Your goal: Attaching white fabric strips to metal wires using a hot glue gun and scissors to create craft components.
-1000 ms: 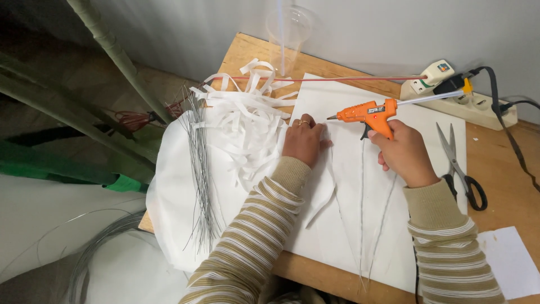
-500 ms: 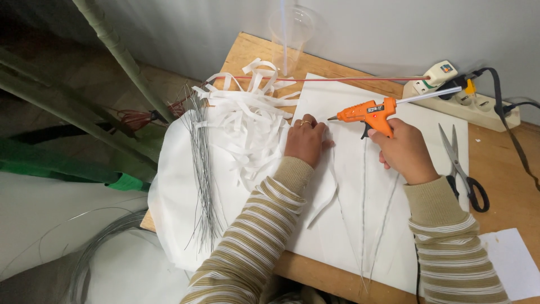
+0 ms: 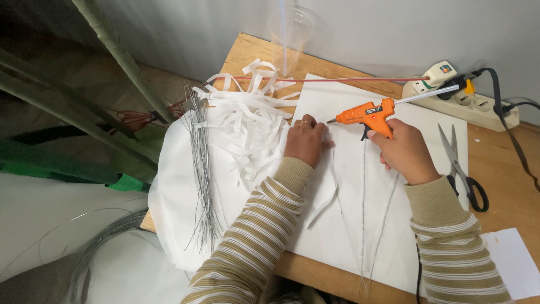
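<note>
Two hands work mid-frame: the right hand (image 3: 406, 153) grips an orange glue gun (image 3: 365, 114) while the left hand (image 3: 305, 142) presses, fingers curled, on a white sheet (image 3: 394, 225).

Both arms wear the same long-sleeved knit top, striped crosswise in narrow bands of olive-brown and off-white. Each sleeve ends at the wrist in a plain, unstriped ribbed cuff of the olive-brown colour, fitting closely. The left hand (image 3: 305, 141) carries a thin gold-coloured ring (image 3: 304, 122) on one of its fingers. The right hand (image 3: 406, 151) is bare of rings as far as the view shows. The knit looks soft and slightly bulky along the forearms.
</note>
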